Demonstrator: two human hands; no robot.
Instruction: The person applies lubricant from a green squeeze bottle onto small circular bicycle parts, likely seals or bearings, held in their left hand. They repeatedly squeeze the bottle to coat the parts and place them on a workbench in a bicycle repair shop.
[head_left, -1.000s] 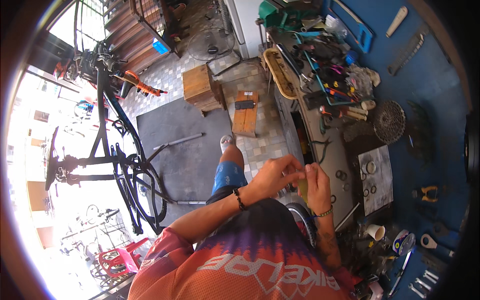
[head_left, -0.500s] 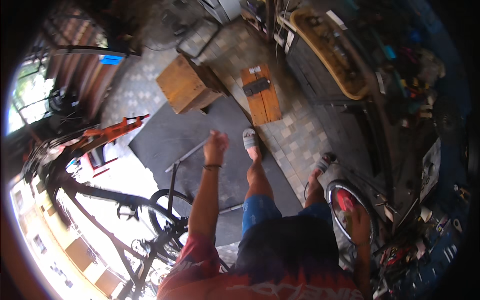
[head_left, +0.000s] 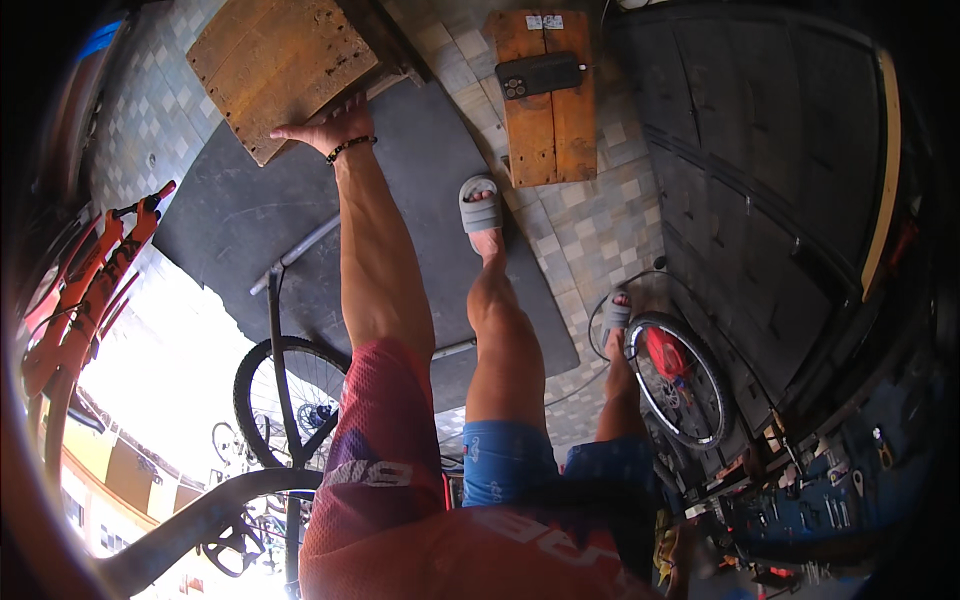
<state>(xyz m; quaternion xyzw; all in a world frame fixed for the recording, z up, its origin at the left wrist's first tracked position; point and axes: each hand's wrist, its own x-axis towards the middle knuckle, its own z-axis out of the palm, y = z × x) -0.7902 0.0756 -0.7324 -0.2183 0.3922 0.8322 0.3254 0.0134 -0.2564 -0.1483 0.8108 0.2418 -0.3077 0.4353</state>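
My left hand (head_left: 335, 128) reaches forward to the lower edge of a wooden box (head_left: 285, 65). Its thumb points out to the left and the fingers are spread up against the box's side. Whether the fingers bear any of its weight cannot be told. A beaded bracelet (head_left: 350, 148) circles that wrist. To the right, a low wooden bench (head_left: 530, 150) carries a dark smartphone (head_left: 545, 75) lying flat. My right hand cannot be made out, with the lower right by my body in shadow.
Dark matting (head_left: 420, 130) covers the tiled floor (head_left: 590, 225). At left are an orange bicycle fork (head_left: 95, 280), a dark bicycle frame (head_left: 190, 510) and a wheel (head_left: 245, 400). A second wheel (head_left: 722, 395) leans near dark cabinets (head_left: 730, 180). Tools (head_left: 840, 510) hang at lower right.
My left hand has moved forward and left, from over the matting to the box's edge. My right hand, by the right-hand wheel earlier, has left sight. The view has shifted closer to the floor.
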